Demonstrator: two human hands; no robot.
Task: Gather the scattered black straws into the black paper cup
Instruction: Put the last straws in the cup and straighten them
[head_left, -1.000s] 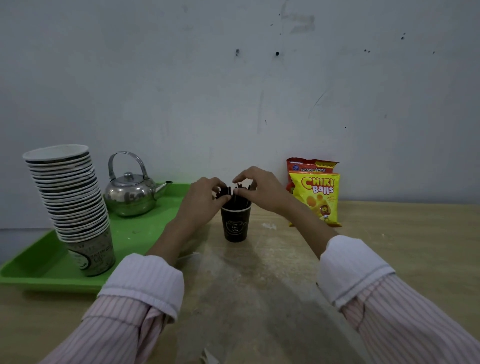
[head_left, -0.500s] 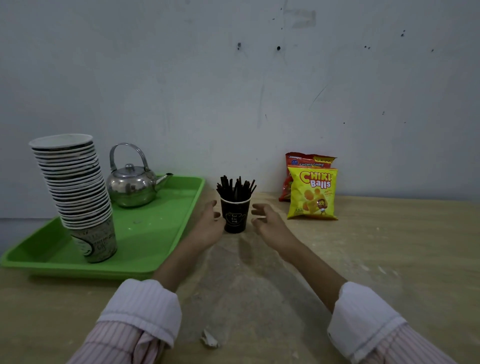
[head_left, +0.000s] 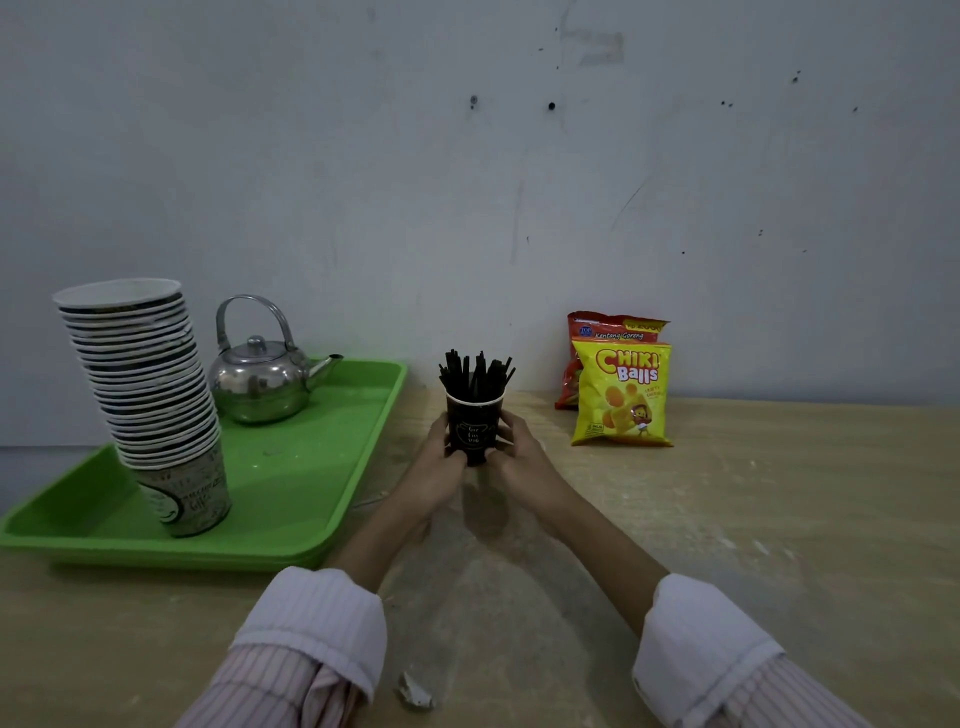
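Note:
The black paper cup (head_left: 474, 427) stands upright on the wooden table, near the wall. Several black straws (head_left: 475, 375) stick up out of its rim in a bunch. My left hand (head_left: 435, 470) wraps the cup's left side and my right hand (head_left: 519, 462) wraps its right side, fingers closed around the lower half. No loose straws show on the table.
A green tray (head_left: 291, 499) at the left holds a tall stack of paper cups (head_left: 150, 400) and a steel kettle (head_left: 260, 379). Two snack bags (head_left: 621, 395) lean on the wall at the right. A scrap of paper (head_left: 415, 691) lies near the front edge.
My hands came down from the straw tops above the cup to the table, then closed around the cup's sides. The camera view has shifted slightly.

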